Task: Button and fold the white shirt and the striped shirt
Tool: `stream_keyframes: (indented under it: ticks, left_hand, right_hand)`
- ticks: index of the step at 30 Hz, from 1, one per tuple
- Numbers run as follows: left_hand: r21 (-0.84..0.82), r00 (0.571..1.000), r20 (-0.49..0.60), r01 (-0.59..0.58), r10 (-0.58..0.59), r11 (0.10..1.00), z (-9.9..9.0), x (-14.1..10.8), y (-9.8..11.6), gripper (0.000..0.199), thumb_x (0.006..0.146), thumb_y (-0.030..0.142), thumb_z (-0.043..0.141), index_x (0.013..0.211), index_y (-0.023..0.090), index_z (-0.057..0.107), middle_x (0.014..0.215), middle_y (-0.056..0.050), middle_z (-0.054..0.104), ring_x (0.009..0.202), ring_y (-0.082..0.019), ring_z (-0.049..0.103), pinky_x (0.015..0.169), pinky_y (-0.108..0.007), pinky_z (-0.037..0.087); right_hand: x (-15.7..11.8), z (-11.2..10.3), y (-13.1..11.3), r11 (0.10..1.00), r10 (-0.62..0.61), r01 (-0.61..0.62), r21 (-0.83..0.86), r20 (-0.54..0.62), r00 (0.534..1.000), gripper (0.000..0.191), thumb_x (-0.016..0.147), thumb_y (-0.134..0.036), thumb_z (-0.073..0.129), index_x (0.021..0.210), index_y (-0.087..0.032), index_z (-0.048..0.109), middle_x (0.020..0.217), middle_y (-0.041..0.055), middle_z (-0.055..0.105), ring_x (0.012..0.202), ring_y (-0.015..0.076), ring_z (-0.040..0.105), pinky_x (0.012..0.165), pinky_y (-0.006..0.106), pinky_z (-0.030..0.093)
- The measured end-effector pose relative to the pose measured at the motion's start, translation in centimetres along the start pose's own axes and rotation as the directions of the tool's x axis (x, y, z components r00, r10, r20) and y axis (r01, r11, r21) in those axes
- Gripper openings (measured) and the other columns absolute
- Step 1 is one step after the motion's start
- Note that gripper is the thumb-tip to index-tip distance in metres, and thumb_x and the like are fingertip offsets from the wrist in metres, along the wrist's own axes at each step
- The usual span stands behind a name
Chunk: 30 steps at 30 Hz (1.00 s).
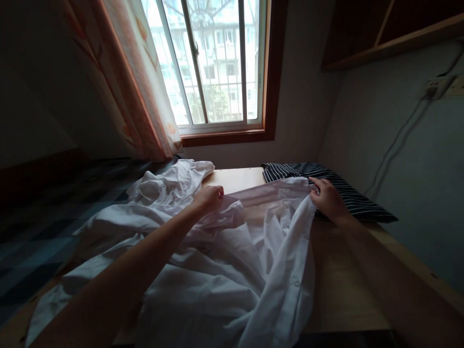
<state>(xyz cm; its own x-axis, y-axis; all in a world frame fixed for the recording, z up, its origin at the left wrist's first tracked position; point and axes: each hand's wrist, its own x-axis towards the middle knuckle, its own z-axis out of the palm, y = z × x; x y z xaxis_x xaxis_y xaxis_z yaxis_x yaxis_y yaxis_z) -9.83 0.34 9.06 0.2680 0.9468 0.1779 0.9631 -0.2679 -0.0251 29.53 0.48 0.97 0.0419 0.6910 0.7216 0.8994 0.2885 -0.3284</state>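
A white button-up shirt (pixel 224 270) lies rumpled across the wooden table, with a button on its front edge at the right. My left hand (pixel 209 198) is closed on the shirt's cloth near its upper middle. Thumb and fingers of my right hand (pixel 328 197) pinch the upper right corner of the same shirt. Between the two hands a thin strip of the cloth is stretched and slightly lifted. More bunched white cloth (pixel 170 183) lies beyond my left forearm; whether it belongs to the same shirt I cannot tell.
Dark striped folded cloth (pixel 348 193) lies at the table's back right. The wooden table (pixel 344 275) shows at the right. A checked bed cover (pixel 21 241) borders it on the left. Behind are a curtain (pixel 130 82) and a window (pixel 221 67); a cable (pixel 395 135) hangs along the right wall.
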Motion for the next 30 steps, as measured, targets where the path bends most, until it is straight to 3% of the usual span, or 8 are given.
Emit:
stream_keyframes:
  ticks: [4, 8, 12, 14, 16, 20, 24, 30]
  left_hand:
    - [0.055, 0.995, -0.104, 0.018, -0.012, 0.998, -0.1, 2.2, -0.6, 0.027, 0.089, 0.017, 0.045, 0.099, 0.014, 0.069, 0.094, -0.012, 0.072, 0.086, -0.024, 0.067, 0.077, -0.03, 0.048]
    - [0.04, 0.976, -0.218, -0.01, 0.019, 0.999, 1.0, 2.9, -0.7, 0.031, 0.09, 0.012, 0.042, 0.112, 0.008, 0.064, 0.11, -0.018, 0.067, 0.106, -0.026, 0.062, 0.094, -0.035, 0.046]
    - [-0.019, 0.948, -0.279, -0.167, 0.155, 0.986, 4.1, 1.3, 0.1, 0.044, 0.093, 0.025, 0.05, 0.136, 0.016, 0.051, 0.142, -0.014, 0.051, 0.128, -0.028, 0.048, 0.108, -0.042, 0.037]
    - [-0.026, 0.936, -0.242, -0.269, 0.255, 0.963, 5.4, 0.0, 0.7, 0.041, 0.097, 0.032, 0.045, 0.136, 0.021, 0.053, 0.143, -0.011, 0.051, 0.128, -0.026, 0.048, 0.109, -0.043, 0.035]
    - [-0.026, 0.941, -0.193, -0.29, 0.279, 0.957, 6.1, -1.3, 1.1, 0.04, 0.099, 0.038, 0.042, 0.133, 0.023, 0.056, 0.134, -0.01, 0.059, 0.119, -0.024, 0.054, 0.103, -0.04, 0.039]
    - [0.076, 0.922, -0.128, -0.358, 0.365, 0.931, 5.2, -3.4, 0.8, 0.036, 0.097, 0.046, 0.047, 0.118, 0.022, 0.064, 0.105, -0.008, 0.068, 0.098, -0.022, 0.06, 0.089, -0.036, 0.041]
    - [0.204, 0.854, -0.092, -0.487, 0.512, 0.849, 2.8, -4.9, -0.5, 0.015, 0.094, 0.025, 0.054, 0.092, 0.02, 0.068, 0.083, -0.004, 0.066, 0.083, -0.021, 0.058, 0.084, -0.036, 0.039]
    - [0.158, 0.795, -0.13, -0.573, 0.592, 0.804, 0.9, -7.8, -2.4, 0.021, 0.085, 0.016, 0.063, 0.101, 0.025, 0.072, 0.099, -0.006, 0.067, 0.098, -0.023, 0.058, 0.09, -0.037, 0.043]
  right_hand:
    - [-0.1, 0.2, 0.4, 0.999, 0.019, -0.019, 0.03, 0.019, 1.0, 0.038, 0.074, -0.017, 0.052, 0.106, -0.014, 0.072, 0.094, 0.0126, 0.067, 0.088, 0.028, 0.063, 0.084, 0.041, 0.053]
    - [-0.7, 1.2, 0.7, 0.997, 0.035, -0.039, 0.072, 0.066, 0.997, 0.029, 0.073, -0.016, 0.053, 0.094, -0.016, 0.073, 0.093, 0.0117, 0.068, 0.088, 0.0268, 0.064, 0.084, 0.04, 0.053]
    - [-1.2, 2.0, 1.0, 0.993, 0.081, -0.093, 0.074, 0.156, 0.984, 0.03, 0.072, -0.015, 0.054, 0.094, -0.017, 0.074, 0.091, 0.0105, 0.07, 0.084, 0.0254, 0.065, 0.082, 0.038, 0.052]
    - [-1.3, 2.3, 1.2, 0.991, 0.102, -0.116, 0.065, 0.193, 0.976, 0.03, 0.073, -0.015, 0.054, 0.095, -0.016, 0.074, 0.092, 0.011, 0.07, 0.085, 0.0251, 0.065, 0.082, 0.037, 0.051]
    - [-1.4, 2.5, 1.3, 0.991, 0.115, -0.128, 0.044, 0.219, 0.969, 0.028, 0.076, -0.019, 0.055, 0.096, -0.015, 0.074, 0.094, 0.0121, 0.071, 0.087, 0.0254, 0.065, 0.082, 0.036, 0.05]
    - [-1.5, 2.8, 1.2, 0.992, 0.122, -0.124, -0.012, 0.306, 0.944, 0.021, 0.08, -0.029, 0.059, 0.092, -0.016, 0.072, 0.092, 0.0105, 0.071, 0.087, 0.0247, 0.064, 0.08, 0.034, 0.048]
    - [-1.4, 2.5, 0.7, 0.988, 0.144, -0.117, -0.099, 0.333, 0.932, 0.018, 0.081, -0.023, 0.057, 0.092, -0.017, 0.07, 0.094, 0.0097, 0.071, 0.089, 0.0242, 0.063, 0.077, 0.032, 0.045]
    - [-1.1, 1.3, 0.3, 0.958, 0.22, -0.15, -0.244, 0.29, 0.931, 0.022, 0.083, -0.023, 0.055, 0.098, -0.018, 0.07, 0.102, 0.0111, 0.07, 0.092, 0.0272, 0.062, 0.076, 0.034, 0.044]
